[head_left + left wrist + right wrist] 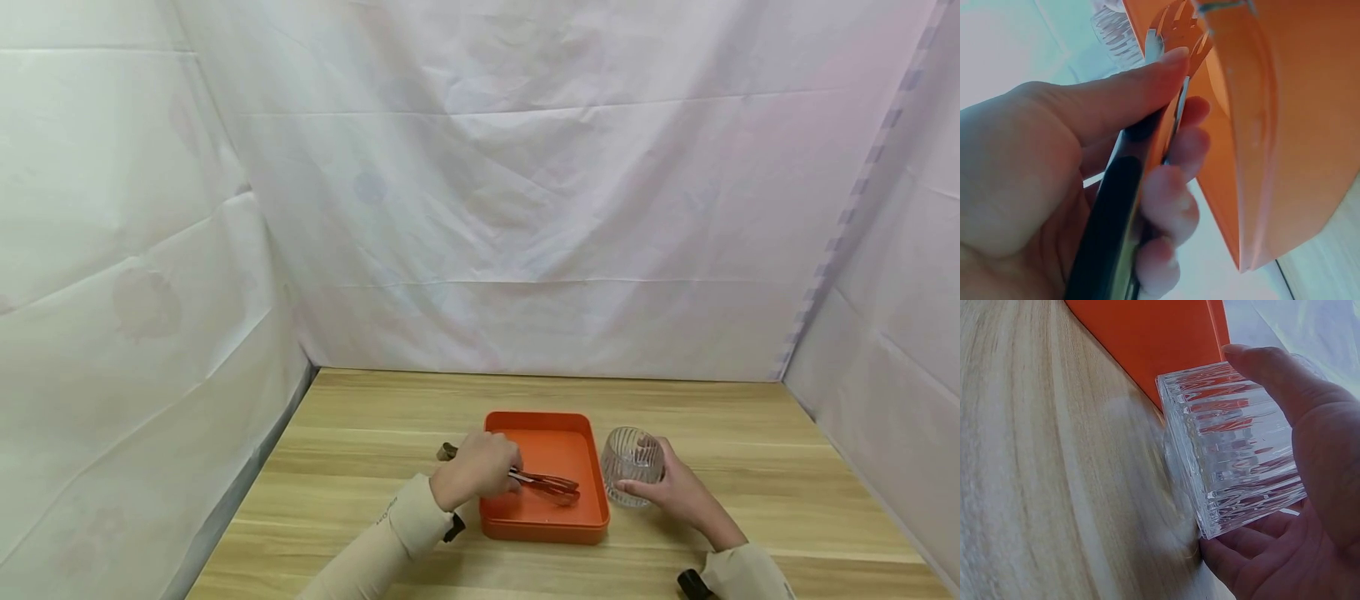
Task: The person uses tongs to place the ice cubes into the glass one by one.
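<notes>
My left hand (480, 467) grips a pair of metal tongs (1182, 28) with slotted, fork-like ends and a dark handle. The ends of the tongs reach over the inside of a shallow orange tray (543, 533). In the left wrist view, the thumb lies along the top of the tongs and the fingers curl round underneath. At the tray's right side, my right hand (678, 492) holds a clear ribbed glass cup (1235, 437), thumb on one side and fingers on the other. The cup is upright, its base at the wooden surface; part of its wall is hidden by the hand.
A wood-grain table (360, 433) carries the tray near its front. Pale cloth walls (525, 208) enclose the table at the back and both sides. The tray's raised rim (537, 417) runs all the way round it.
</notes>
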A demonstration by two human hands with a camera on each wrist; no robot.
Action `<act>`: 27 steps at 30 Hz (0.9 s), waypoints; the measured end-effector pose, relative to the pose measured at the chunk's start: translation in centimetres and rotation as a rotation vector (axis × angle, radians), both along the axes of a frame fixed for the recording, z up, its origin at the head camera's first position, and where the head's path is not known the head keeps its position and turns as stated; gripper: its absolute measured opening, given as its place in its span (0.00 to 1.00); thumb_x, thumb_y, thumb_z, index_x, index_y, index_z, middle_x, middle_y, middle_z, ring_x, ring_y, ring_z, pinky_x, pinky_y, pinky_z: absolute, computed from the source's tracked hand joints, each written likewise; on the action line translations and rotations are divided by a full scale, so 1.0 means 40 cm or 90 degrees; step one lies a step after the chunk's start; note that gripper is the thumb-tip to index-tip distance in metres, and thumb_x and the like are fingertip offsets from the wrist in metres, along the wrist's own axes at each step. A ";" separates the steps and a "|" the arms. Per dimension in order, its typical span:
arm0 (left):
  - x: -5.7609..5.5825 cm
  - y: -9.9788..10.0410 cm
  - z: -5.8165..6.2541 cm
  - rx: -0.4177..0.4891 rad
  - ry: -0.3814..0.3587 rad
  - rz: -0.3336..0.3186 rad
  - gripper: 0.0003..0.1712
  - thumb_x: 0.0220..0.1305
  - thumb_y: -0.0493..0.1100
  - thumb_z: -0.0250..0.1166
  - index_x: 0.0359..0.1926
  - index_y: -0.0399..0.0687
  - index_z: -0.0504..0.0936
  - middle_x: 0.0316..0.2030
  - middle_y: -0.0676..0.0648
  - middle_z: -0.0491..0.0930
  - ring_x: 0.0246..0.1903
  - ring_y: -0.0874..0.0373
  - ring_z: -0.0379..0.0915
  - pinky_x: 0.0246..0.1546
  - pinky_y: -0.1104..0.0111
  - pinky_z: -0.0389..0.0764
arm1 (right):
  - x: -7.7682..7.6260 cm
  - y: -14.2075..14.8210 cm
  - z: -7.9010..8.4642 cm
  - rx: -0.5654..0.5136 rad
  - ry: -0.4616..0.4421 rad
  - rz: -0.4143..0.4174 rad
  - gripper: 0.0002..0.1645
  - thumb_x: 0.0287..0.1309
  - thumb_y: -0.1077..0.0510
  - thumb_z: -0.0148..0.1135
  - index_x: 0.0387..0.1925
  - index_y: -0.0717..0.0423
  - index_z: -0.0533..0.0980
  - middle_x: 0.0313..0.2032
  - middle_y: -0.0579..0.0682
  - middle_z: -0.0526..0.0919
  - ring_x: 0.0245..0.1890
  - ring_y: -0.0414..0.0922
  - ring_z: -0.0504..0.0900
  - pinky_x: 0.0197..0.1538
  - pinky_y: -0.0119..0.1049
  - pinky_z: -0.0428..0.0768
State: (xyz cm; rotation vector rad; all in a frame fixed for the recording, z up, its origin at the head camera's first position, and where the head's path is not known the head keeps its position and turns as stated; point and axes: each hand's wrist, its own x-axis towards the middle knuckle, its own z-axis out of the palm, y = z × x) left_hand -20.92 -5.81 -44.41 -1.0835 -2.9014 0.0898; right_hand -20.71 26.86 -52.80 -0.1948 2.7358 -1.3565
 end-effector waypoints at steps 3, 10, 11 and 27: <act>0.000 0.002 -0.004 -0.011 0.001 0.000 0.11 0.48 0.61 0.70 0.20 0.67 0.80 0.15 0.64 0.72 0.14 0.69 0.61 0.13 0.72 0.60 | 0.000 0.000 0.000 0.000 0.002 0.001 0.56 0.42 0.41 0.73 0.65 0.56 0.51 0.53 0.62 0.73 0.48 0.52 0.77 0.46 0.44 0.76; -0.002 -0.002 -0.019 -0.018 -0.025 0.006 0.13 0.55 0.58 0.66 0.22 0.63 0.75 0.14 0.61 0.66 0.14 0.66 0.61 0.14 0.70 0.60 | 0.000 0.000 0.000 0.008 -0.004 -0.004 0.56 0.42 0.41 0.72 0.65 0.56 0.52 0.55 0.63 0.71 0.48 0.52 0.77 0.46 0.44 0.76; -0.003 -0.002 -0.020 -0.020 -0.028 0.007 0.13 0.56 0.58 0.66 0.22 0.63 0.75 0.14 0.60 0.67 0.15 0.66 0.61 0.15 0.70 0.60 | 0.000 0.000 0.000 0.010 -0.004 -0.004 0.56 0.42 0.40 0.72 0.65 0.56 0.52 0.56 0.64 0.71 0.48 0.52 0.77 0.46 0.45 0.76; 0.004 0.005 -0.024 -0.043 -0.028 0.027 0.11 0.58 0.57 0.64 0.25 0.64 0.75 0.17 0.60 0.69 0.17 0.65 0.65 0.16 0.68 0.64 | -0.001 0.002 0.000 0.010 0.001 -0.001 0.56 0.42 0.39 0.72 0.65 0.56 0.52 0.56 0.63 0.70 0.49 0.53 0.76 0.48 0.46 0.75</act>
